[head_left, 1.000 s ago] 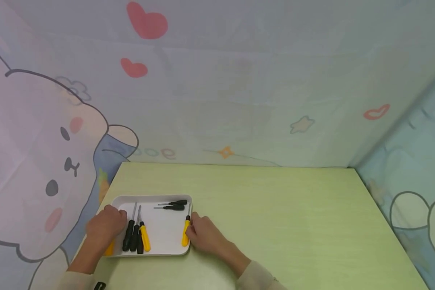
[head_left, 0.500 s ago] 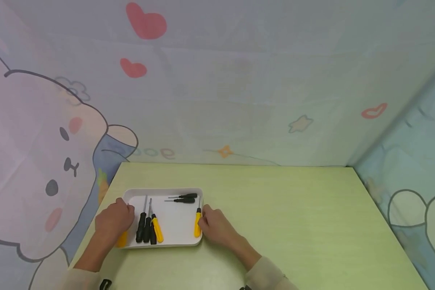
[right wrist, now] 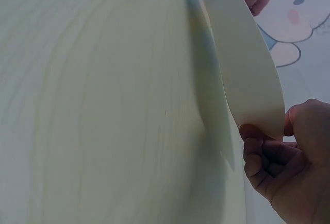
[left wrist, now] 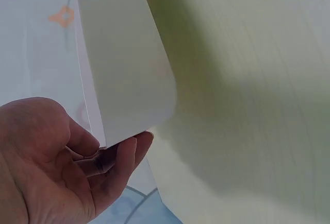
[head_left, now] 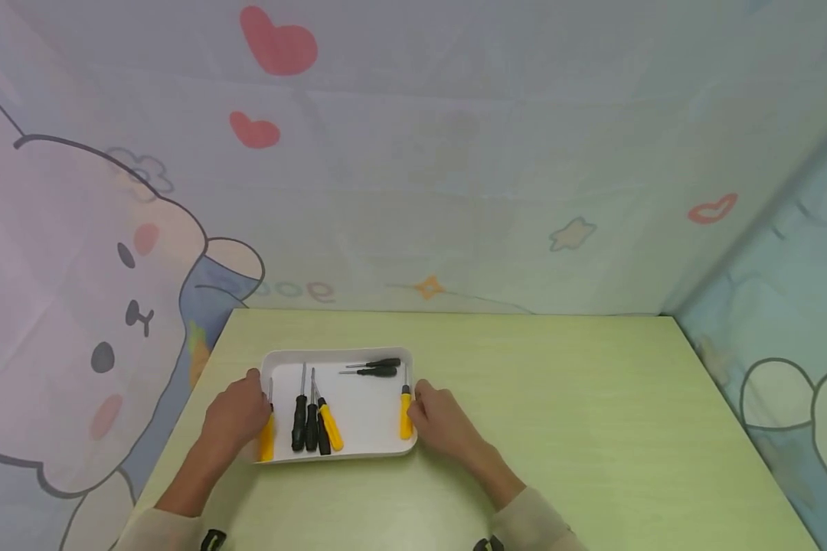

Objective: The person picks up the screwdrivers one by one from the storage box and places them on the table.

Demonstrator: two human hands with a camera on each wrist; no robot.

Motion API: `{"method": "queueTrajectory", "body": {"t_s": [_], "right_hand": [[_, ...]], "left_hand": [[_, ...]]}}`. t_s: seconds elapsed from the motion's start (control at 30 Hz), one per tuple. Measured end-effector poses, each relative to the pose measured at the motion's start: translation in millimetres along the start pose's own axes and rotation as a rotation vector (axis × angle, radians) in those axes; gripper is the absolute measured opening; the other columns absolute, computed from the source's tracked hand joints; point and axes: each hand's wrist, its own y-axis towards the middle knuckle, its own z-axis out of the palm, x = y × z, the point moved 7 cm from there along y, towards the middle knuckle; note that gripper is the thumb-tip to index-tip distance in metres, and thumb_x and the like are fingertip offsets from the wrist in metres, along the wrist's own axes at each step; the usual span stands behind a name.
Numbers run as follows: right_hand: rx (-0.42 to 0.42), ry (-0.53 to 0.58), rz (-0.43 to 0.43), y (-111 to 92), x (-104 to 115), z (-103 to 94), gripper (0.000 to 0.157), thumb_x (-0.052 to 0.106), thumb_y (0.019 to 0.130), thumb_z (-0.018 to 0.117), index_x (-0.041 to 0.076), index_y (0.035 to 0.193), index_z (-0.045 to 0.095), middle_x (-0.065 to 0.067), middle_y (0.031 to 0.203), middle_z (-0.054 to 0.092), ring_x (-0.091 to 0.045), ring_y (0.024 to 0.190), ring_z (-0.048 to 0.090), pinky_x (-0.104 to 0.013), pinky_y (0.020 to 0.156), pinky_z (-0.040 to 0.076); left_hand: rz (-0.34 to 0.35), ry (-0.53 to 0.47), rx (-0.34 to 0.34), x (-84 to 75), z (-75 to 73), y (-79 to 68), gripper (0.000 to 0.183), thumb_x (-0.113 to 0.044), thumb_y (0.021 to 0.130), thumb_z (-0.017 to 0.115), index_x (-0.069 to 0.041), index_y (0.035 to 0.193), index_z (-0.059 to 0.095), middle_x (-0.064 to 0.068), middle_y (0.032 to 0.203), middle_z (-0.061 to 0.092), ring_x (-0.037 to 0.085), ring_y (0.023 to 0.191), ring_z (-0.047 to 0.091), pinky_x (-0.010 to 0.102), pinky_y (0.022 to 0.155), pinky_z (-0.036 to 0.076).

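Observation:
My left hand grips the left end of a white rectangular tray, and my right hand grips its right end. In both wrist views the thumb is at the rim and curled fingers reach under the tray. Inside lie black-handled screwdrivers, with a yellow-handled screwdriver leaning across them. Another yellow screwdriver lies along the right wall, and one more by the left wall is partly covered by my left hand. Two small black screwdrivers lie near the back wall.
The pale green table extends right of the tray. A printed cloth wall stands along its back edge, with more printed cloth at both sides. The tray casts a shadow on the tabletop in the wrist views.
Both hands have carried the tray to the right and slightly away from me, toward the back of the table. The screwdrivers inside keep about the same arrangement.

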Motion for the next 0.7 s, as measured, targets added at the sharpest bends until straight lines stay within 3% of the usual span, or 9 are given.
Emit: {"method": "queueTrajectory", "body": {"t_s": [0.37,0.7], "right_hand": [[-0.082,-0.026,0.002,-2.4,-18.5,-27.7,0.008,0.000,0.097,0.055,0.007,0.094,0.054,0.007,0.065,0.039,-0.005,0.055,0.037,-0.021,0.050,0.031],[-0.121,-0.065,0.029,-8.7,-32.6,-56.1,0.010,-0.003,0.099,0.054,0.005,0.092,0.053,0.004,0.065,0.040,-0.007,0.054,0.036,-0.022,0.049,0.030]], "left_hand": [[0.090,-0.014,-0.070,-33.6,0.7,5.6,0.019,-0.003,0.102,0.049,0.013,0.111,0.051,0.017,0.081,0.060,0.028,0.061,0.057,0.047,0.057,0.054],[0.105,-0.058,-0.055,-65.3,9.4,16.3,0.026,-0.003,0.103,0.048,0.017,0.120,0.052,0.019,0.088,0.063,0.027,0.065,0.058,0.043,0.060,0.057]]}}
